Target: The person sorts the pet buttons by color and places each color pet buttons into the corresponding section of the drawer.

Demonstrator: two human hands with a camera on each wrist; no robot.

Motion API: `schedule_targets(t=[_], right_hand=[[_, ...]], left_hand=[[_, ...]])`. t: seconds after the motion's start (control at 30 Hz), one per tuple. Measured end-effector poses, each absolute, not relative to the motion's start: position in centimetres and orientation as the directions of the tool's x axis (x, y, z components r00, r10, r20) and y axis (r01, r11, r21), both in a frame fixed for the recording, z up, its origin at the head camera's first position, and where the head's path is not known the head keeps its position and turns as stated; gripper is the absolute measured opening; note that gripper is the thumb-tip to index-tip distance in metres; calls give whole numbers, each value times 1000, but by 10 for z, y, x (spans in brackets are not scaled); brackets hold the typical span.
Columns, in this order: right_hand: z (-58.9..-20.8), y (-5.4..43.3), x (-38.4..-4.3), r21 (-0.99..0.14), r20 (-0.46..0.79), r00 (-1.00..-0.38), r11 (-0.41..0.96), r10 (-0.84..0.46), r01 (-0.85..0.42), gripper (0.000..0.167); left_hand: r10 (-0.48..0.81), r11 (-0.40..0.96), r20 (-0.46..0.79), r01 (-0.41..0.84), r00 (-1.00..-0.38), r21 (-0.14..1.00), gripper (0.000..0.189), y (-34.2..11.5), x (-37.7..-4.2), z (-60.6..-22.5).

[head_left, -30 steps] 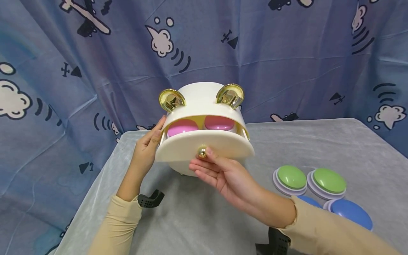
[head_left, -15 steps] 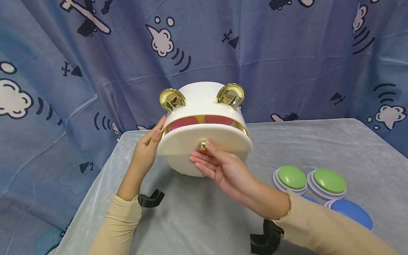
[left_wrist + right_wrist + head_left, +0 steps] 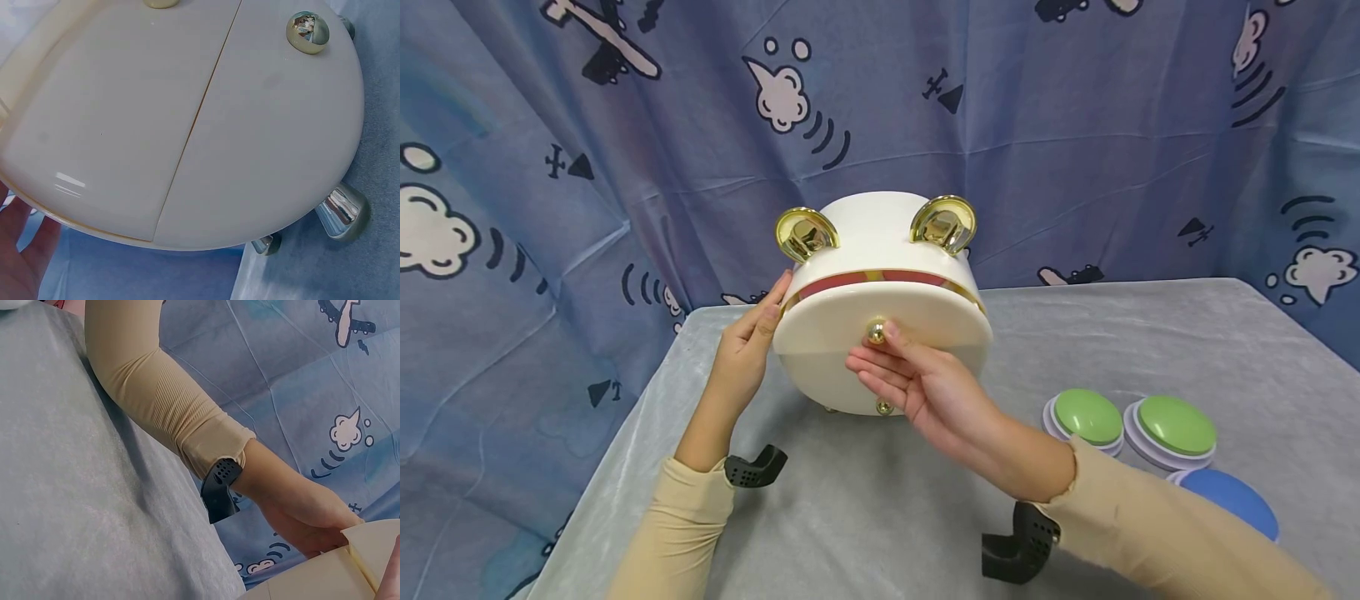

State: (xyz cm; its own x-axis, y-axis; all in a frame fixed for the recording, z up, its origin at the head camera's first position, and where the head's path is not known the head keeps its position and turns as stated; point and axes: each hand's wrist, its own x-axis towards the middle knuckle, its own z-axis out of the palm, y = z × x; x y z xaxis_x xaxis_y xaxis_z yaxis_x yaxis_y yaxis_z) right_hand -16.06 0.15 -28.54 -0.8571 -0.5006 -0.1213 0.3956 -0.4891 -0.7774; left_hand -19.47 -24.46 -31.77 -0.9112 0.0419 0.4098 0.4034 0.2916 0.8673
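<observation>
**Right hand [image 3: 925, 387] pinches the upper gold knob [image 3: 877, 332], drawer front [image 3: 827, 329] almost against the white box [image 3: 880, 218]**

Head view: compared with half a second ago, the drawer front sits further back. The opening over it has narrowed to a slit, leaving thin bands of two pink tops [image 3: 835, 283], and the lower gold knob [image 3: 884, 407], partly covered then, now shows whole just below the right fingers. The right hand has travelled with the drawer: thumb and forefinger grip the upper knob, the other fingers extended beneath it. The left hand [image 3: 741, 354] has stayed put, its fingers nearly straight along the box's side, left of the right fingers. The box stands on the table [image 3: 850, 517] directly beyond the right fingers, its gold ears [image 3: 943, 225] above them. Well to the right of those fingers lie two green domed discs [image 3: 1087, 417] and a blue domed disc [image 3: 1228, 502], the blue one partly behind the right sleeve [image 3: 1150, 517].

Left wrist view: the left fingers, slightly apart, meet the box's rim; the lower knob and shiny feet [image 3: 344, 211] are well apart from them.

Right wrist view: the left hand rests against the box; the right fingers' pinch cannot be told here. A black bracket [image 3: 222, 490] sits behind the left fingers, at the wrist.
</observation>
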Motion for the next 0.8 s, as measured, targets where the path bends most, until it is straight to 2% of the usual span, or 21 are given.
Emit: schedule_targets(t=[0.8], right_hand=[[-285, 0, -170, -786, -108, -864, -490, -492, 378, 27]], left_hand=[[53, 270, 427, 425, -903, 864, 44, -244, -195, -319]])
